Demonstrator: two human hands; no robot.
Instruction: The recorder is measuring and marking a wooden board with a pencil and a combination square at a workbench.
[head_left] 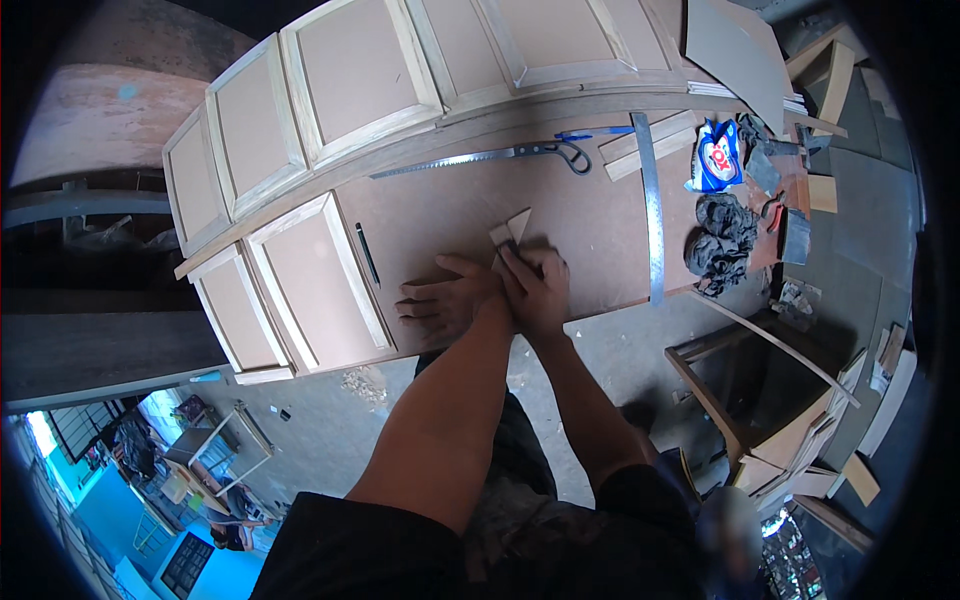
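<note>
"One wood scrap [517, 224]: location?"
"Middle of the tabletop [605, 255], right hand [538, 287] grasping its near end; left hand [450, 297] spread, nothing gripped."
"Handling?"
"Likely light, stiff; hold by side edges."

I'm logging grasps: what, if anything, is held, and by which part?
The right grip seems to hold a small angular tan piece by its near end; the left grip shows nothing held.
</note>
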